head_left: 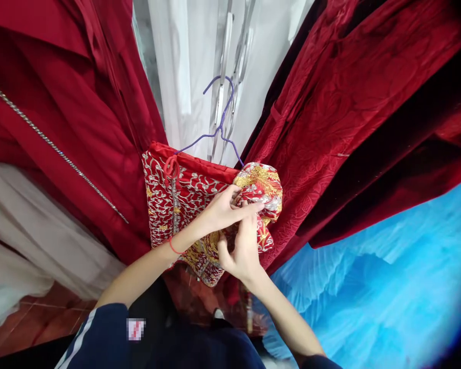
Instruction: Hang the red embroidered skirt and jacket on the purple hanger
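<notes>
A red garment (176, 197) embroidered in gold and silver hangs on a purple wire hanger (218, 130) between other clothes. My left hand (225, 207) pinches the bunched right part of this garment (261, 187) with its fingertips. A red cord circles that wrist. My right hand (242, 251) is just below it, fingers closed on the same folded fabric from underneath. Both hands touch each other at the fold.
Dark red robes hang at the left (61, 102) and at the right (349, 113). White fabric (30, 225) hangs at lower left, a bright blue ruffled dress (388, 292) at lower right. A white curtain and metal rail (223, 51) stand behind. Red floor tiles (42, 318) show below.
</notes>
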Demonstrator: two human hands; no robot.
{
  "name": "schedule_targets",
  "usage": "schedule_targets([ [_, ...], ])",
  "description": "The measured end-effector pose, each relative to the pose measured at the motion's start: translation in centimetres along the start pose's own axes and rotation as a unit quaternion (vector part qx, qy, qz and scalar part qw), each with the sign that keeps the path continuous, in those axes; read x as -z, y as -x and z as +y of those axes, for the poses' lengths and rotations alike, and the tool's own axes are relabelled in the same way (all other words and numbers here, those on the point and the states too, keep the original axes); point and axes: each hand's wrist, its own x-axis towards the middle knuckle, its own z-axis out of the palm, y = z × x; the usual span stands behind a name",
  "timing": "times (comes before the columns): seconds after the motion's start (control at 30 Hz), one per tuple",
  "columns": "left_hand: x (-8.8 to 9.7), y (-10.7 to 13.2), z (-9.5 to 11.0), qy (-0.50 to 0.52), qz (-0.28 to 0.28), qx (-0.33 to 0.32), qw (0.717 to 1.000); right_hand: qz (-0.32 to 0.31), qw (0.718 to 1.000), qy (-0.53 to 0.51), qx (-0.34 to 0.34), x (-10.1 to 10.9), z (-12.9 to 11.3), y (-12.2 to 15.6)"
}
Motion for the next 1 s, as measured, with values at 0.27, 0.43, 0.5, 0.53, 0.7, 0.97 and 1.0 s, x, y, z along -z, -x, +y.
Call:
schedule_targets([
  [0.27, 0.4, -0.3, 1.1, -0.211, 0.017, -0.052, 0.976, 0.080, 0.991, -0.111, 0.004, 5.0, 5.8, -0.1],
  [0.43, 0.0, 0.5, 2.1, -0.238, 0.005, -0.119, 0.964, 0.158, 0.972, -0.047, -0.165, 5.5, 10.8, 1.8],
  [0.5, 0.5, 1.0, 2.4, -0.224, -0.029, -0.140, 0.964, 0.035, 0.976, -0.085, -0.200, 5.4, 12.3, 2.7],
  [0.53, 0.8, 1.4, 2.5, -0.218, -0.046, -0.143, 0.964, 0.000, 0.972, -0.099, -0.214, 5.4, 12.7, 3.2],
  [0.7, 3.4, 3.2, 1.2, -0.180, -0.121, -0.119, 0.969, 0.123, 0.977, 0.012, -0.173, 5.9, 10.4, 5.7],
  [0.97, 6.3, 5.5, 0.9, -0.130, -0.053, -0.138, 0.980, 0.098, 0.992, -0.031, 0.073, 4.3, -0.4, 7.2],
  [1.0, 6.6, 5.9, 1.1, -0.125, -0.029, -0.145, 0.981, 0.055, 0.994, -0.057, 0.077, 3.8, -1.1, 7.2],
])
